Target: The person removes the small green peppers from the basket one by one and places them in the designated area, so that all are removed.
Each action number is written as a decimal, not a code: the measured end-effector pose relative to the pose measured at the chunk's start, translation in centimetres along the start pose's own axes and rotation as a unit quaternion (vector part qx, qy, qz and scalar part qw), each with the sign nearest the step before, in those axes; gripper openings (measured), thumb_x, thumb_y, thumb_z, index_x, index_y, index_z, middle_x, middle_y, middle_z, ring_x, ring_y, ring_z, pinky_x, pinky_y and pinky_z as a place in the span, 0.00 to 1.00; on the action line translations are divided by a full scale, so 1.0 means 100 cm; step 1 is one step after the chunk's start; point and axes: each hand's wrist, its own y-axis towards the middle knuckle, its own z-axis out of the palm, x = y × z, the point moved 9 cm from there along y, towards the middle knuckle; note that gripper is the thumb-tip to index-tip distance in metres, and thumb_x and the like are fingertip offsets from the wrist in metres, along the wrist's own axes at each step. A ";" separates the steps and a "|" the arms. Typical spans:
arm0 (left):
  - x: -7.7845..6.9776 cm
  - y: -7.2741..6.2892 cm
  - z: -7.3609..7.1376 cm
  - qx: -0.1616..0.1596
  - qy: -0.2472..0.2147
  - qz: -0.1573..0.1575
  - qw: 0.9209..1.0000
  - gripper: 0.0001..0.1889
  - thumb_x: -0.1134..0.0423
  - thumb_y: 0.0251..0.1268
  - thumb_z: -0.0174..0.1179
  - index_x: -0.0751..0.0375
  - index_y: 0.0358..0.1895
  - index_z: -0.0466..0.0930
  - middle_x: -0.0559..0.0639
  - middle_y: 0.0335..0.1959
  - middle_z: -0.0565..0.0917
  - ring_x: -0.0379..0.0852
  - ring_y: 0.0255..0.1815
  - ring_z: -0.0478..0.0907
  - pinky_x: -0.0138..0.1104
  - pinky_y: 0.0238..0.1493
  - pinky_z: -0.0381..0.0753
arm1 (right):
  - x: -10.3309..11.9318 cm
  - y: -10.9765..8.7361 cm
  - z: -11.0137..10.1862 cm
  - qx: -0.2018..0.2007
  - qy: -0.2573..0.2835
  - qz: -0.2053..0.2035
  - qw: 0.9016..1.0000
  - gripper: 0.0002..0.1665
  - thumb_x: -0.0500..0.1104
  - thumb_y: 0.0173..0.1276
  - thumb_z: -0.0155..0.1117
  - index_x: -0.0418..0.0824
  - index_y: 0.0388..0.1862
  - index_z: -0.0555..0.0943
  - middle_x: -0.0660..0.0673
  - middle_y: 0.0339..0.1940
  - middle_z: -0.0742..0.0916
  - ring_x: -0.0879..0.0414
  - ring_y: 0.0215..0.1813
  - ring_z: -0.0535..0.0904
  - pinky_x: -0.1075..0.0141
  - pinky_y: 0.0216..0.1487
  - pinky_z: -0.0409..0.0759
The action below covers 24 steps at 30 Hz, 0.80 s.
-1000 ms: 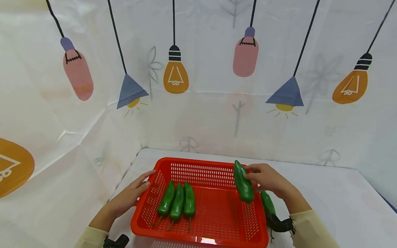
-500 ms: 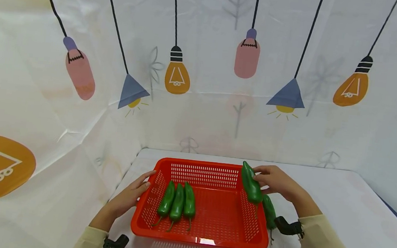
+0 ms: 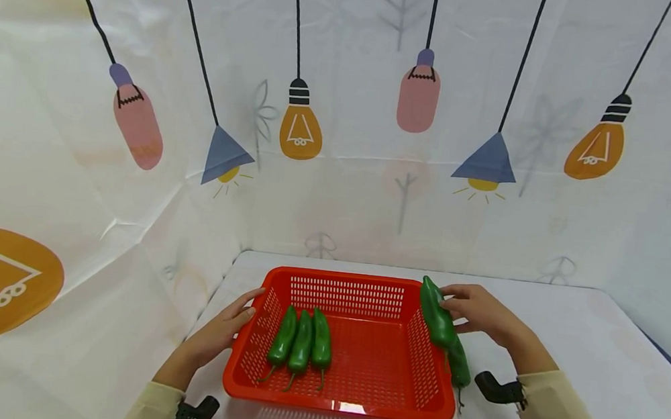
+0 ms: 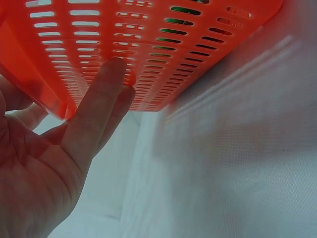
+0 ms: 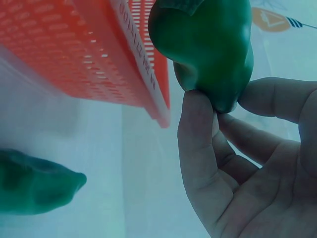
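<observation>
My right hand [image 3: 483, 313] pinches a large green chili pepper [image 3: 437, 314] between thumb and fingers, pointed tip up and stem down. This pepper hangs over the right rim of the red perforated basket [image 3: 371, 338]; the right wrist view shows the pinched pepper [image 5: 208, 44] by its tip, apart from the rim. My left hand [image 3: 217, 333] touches the basket's left side, straight fingers [image 4: 96, 109] lying along its outer wall. Inside the basket, three green peppers [image 3: 300, 348] lie side by side at the left. Another green pepper [image 3: 460, 364] lies on the table just right of the basket, partly hidden.
The basket stands on a white-covered table [image 3: 587, 369]. Behind and to the left hangs a white sheet [image 3: 348, 204] printed with lamps and bulbs. Black wrist-worn devices sit at the left wrist [image 3: 197, 412] and the right wrist [image 3: 499, 389].
My right hand has moved right with the pepper, from over the basket's inside to above its right rim. My left hand and the peppers in the basket stay where they were.
</observation>
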 end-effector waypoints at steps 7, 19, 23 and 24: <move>-0.001 0.000 0.001 0.002 0.002 0.002 1.000 0.29 0.53 0.85 0.42 0.50 0.82 0.49 0.73 0.71 0.65 0.61 0.60 0.77 0.51 0.49 0.85 | -0.011 -0.006 -0.009 -0.017 -0.007 0.010 1.000 0.30 0.41 0.79 0.54 0.21 0.69 0.66 0.36 0.50 0.86 0.46 0.47 0.85 0.47 0.46 0.86; -0.002 0.001 0.001 0.003 0.004 0.002 1.000 0.29 0.54 0.85 0.42 0.50 0.82 0.48 0.72 0.68 0.68 0.59 0.57 0.79 0.50 0.47 0.86 | -0.026 -0.013 -0.016 -0.036 -0.005 0.023 0.999 0.30 0.41 0.79 0.53 0.20 0.70 0.65 0.34 0.52 0.85 0.45 0.48 0.85 0.47 0.47 0.86; -0.001 0.001 0.001 -0.001 0.005 0.000 1.000 0.29 0.54 0.85 0.42 0.50 0.82 0.49 0.72 0.69 0.68 0.59 0.57 0.79 0.50 0.47 0.86 | -0.028 -0.015 -0.017 -0.043 -0.005 0.030 0.999 0.30 0.40 0.79 0.53 0.20 0.70 0.65 0.33 0.51 0.85 0.45 0.47 0.84 0.47 0.47 0.86; -0.001 0.001 0.001 0.000 0.005 0.000 1.000 0.29 0.54 0.85 0.42 0.50 0.82 0.49 0.72 0.69 0.68 0.59 0.57 0.79 0.50 0.47 0.86 | -0.030 -0.015 -0.018 -0.044 -0.005 0.032 0.998 0.30 0.40 0.79 0.52 0.20 0.69 0.65 0.33 0.51 0.85 0.46 0.47 0.84 0.47 0.47 0.86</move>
